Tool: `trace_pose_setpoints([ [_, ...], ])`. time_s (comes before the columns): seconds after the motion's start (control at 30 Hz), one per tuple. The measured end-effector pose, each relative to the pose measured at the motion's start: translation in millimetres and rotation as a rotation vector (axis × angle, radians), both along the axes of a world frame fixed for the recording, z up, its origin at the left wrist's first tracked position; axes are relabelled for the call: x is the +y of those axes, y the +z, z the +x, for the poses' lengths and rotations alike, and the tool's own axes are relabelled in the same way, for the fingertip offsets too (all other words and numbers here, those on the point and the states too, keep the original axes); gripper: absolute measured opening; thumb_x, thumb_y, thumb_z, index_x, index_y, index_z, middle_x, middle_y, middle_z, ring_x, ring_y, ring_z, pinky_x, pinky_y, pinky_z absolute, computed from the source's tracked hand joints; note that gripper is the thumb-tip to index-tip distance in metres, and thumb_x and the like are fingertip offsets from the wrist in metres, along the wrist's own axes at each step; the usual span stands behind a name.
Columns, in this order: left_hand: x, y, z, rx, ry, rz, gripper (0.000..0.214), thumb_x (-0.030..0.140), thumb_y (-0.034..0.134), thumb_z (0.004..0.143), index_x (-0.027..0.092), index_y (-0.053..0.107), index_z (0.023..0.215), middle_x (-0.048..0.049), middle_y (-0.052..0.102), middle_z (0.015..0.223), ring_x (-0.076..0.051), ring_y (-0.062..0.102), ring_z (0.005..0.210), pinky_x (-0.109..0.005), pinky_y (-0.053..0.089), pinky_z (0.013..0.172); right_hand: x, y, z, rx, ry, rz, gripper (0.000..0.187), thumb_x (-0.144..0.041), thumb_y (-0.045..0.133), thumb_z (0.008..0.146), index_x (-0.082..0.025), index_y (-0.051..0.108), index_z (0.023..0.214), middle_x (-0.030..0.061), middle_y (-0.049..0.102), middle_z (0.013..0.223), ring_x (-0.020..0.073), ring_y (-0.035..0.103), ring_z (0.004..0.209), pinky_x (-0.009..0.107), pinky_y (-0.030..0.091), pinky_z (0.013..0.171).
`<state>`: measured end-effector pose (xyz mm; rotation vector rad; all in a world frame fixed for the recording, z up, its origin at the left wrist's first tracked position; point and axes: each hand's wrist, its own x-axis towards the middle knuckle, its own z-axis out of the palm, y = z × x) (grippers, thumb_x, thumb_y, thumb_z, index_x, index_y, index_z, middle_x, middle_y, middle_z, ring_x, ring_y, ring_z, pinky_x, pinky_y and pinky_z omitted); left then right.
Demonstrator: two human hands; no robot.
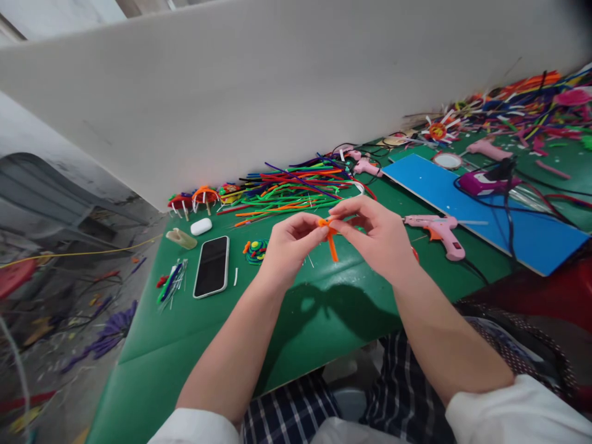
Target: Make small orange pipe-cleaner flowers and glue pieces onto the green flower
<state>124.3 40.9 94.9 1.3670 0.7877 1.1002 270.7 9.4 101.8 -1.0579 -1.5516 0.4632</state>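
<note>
Both hands meet above the green table [324, 314] and pinch one orange pipe cleaner [331, 242]. My left hand [289, 245] grips its bent upper end from the left. My right hand [377, 237] holds it from the right with fingertips, and the loose end hangs down between the hands. A pile of coloured pipe cleaners [296, 185] lies just behind the hands.
A phone [211, 266] lies face up at the left, next to a white earbud case [201, 226] and small finished pieces [255, 250]. A pink glue gun [439, 232] rests right of my hands beside a blue board [490, 213]. A white wall panel [277, 92] backs the table.
</note>
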Motion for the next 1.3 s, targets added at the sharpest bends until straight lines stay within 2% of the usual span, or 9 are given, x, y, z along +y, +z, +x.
trace_pose_setpoints([
  [0.1,-2,1.3,1,0.102,0.06,0.074,0.011,0.024,0.068,0.067,0.017,0.062,0.072,0.0019,0.061,0.068,-0.009,0.056,0.063,-0.021,0.045,0.061,1,-2.1,-1,0.002,-0.025,-0.017,0.01,-0.018,0.058,0.076,-0.022,0.058,0.086,-0.0012,0.061,0.08,0.0121,0.061,0.075,0.024,0.051,0.064],
  [0.23,-6,2.1,3,0.211,0.154,0.184,0.007,0.022,0.064,0.07,0.017,0.062,0.074,0.0012,0.062,0.071,-0.01,0.057,0.066,-0.022,0.046,0.065,0,-5.4,-7,0.022,-0.061,0.002,0.009,-0.016,0.055,0.078,-0.022,0.055,0.085,-0.0019,0.06,0.079,0.011,0.06,0.073,0.023,0.05,0.065],
  [0.5,-13,0.2,7,0.136,0.282,0.283,0.005,0.019,0.063,0.07,0.016,0.062,0.074,-0.0012,0.066,0.078,-0.013,0.061,0.076,-0.026,0.049,0.073,-2,-15.5,-25,0.09,-0.196,0.153,0.007,-0.016,0.053,0.079,-0.022,0.054,0.083,0.0009,0.06,0.083,0.014,0.059,0.079,0.029,0.051,0.073],
  [0.67,-10,2.3,5,0.019,0.224,0.187,0.008,0.021,0.068,0.067,0.018,0.063,0.072,0.0018,0.065,0.071,-0.009,0.059,0.066,-0.022,0.048,0.065,-1,-9.8,-20,0.206,-0.122,0.081,0.013,-0.019,0.056,0.079,-0.023,0.055,0.091,-0.0004,0.061,0.087,0.0115,0.061,0.08,0.025,0.052,0.072],
  [0.9,-7,4.5,2,-0.077,0.131,0.03,0.015,0.022,0.071,0.065,0.02,0.061,0.076,0.0022,0.064,0.077,-0.009,0.061,0.07,-0.023,0.049,0.069,3,-5.5,-8,0.242,-0.061,-0.039,0.019,-0.025,0.058,0.078,-0.022,0.056,0.096,-0.0003,0.063,0.08,0.0121,0.063,0.073,0.025,0.052,0.066],
  [1.13,-8,6.5,1,-0.03,0.082,0.033,0.015,0.023,0.068,0.066,0.018,0.06,0.077,0.0017,0.061,0.074,-0.009,0.059,0.069,-0.023,0.048,0.069,2,-4.4,-5,0.171,0.026,-0.068,0.022,-0.021,0.058,0.076,-0.022,0.054,0.098,-0.0007,0.063,0.079,0.012,0.062,0.073,0.025,0.052,0.064],
  [1.3,-9,6.6,3,0.031,0.11,0.062,0.014,0.025,0.068,0.066,0.017,0.061,0.076,0.0011,0.062,0.074,-0.01,0.059,0.069,-0.023,0.048,0.068,-1,-3.0,-5,0.071,-0.001,0.0,0.022,-0.015,0.053,0.078,-0.023,0.051,0.098,-0.0017,0.06,0.079,0.0111,0.061,0.075,0.024,0.051,0.067],
])
